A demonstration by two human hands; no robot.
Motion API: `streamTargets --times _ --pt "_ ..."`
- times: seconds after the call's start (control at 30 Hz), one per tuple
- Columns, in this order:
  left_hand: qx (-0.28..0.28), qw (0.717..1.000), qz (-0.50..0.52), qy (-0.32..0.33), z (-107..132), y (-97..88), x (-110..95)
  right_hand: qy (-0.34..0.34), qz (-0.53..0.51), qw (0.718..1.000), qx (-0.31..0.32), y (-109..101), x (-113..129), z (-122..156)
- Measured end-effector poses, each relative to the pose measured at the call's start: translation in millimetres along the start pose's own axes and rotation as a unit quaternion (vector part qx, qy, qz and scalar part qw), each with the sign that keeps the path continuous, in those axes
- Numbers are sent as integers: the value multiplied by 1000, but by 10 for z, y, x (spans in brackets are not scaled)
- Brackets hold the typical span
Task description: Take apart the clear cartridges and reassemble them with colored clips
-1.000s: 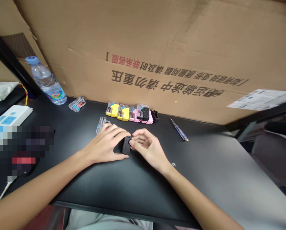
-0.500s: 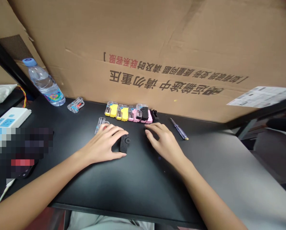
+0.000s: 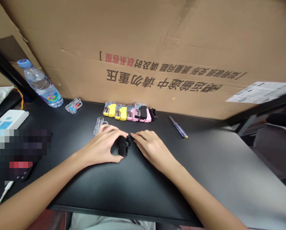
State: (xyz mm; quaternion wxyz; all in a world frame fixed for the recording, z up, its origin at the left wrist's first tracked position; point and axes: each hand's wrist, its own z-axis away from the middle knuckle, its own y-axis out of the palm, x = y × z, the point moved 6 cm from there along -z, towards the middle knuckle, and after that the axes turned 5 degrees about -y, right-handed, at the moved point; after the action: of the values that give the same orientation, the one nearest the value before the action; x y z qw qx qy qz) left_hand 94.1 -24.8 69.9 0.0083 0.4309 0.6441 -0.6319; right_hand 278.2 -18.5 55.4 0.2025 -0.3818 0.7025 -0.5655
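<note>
A small black plastic cartridge (image 3: 123, 147) stands on the black desk (image 3: 205, 166). My left hand (image 3: 102, 145) curls round it, thumb below and index finger above, gripping its left side. My right hand (image 3: 149, 147) lies palm down just right of it, fingers stretched toward the cartridge, fingertips touching or nearly touching it. A clear plastic piece (image 3: 98, 125) lies just beyond my left hand. Behind, a row of yellow, pink and black cartridges (image 3: 130, 112) lines the cardboard wall.
A screwdriver (image 3: 178, 127) lies to the right of the row. A clear case with red and blue parts (image 3: 73, 105) and a water bottle (image 3: 41, 84) sit at the back left. A white power strip (image 3: 4, 123) is at far left. A cardboard sheet (image 3: 157, 48) walls the back.
My right hand left the cartridge, reached back toward the row, then returned to lie beside the black cartridge. My left hand kept its hold throughout.
</note>
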Motion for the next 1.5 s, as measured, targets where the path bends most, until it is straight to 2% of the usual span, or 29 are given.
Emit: streamTargets --times 0.2,0.27,0.33,0.5,0.67,0.77,0.93,1.13,1.27,1.5 --pt "-5 1000 -10 4 -6 -19 -13 -14 8 1000 2 33 -11 37" --pt "0 1000 -13 6 -5 -9 -18 6 -43 999 -21 -2 -44 27" --pt "3 1000 -14 8 -3 -3 -26 47 -138 988 -56 -42 -85 13" --pt "-1 1000 -9 4 -5 -13 -35 182 -364 908 -98 26 -146 9" --pt "-14 1000 -10 13 -3 -13 -22 240 -494 832 -80 175 -108 21" --pt "-26 999 -19 28 5 -13 -16 251 -535 804 -71 181 -78 12" --pt "-46 996 -50 60 26 -20 -59 252 -544 796 -83 128 -64 -3" --pt "-46 991 -85 96 46 1 -147 267 -570 772 -93 163 -88 3" --pt "-40 991 -93 85 41 -3 -127 277 -586 756 -83 161 -109 12" --pt "-50 994 -71 63 38 -30 -92 280 -599 748 -52 152 -158 38"
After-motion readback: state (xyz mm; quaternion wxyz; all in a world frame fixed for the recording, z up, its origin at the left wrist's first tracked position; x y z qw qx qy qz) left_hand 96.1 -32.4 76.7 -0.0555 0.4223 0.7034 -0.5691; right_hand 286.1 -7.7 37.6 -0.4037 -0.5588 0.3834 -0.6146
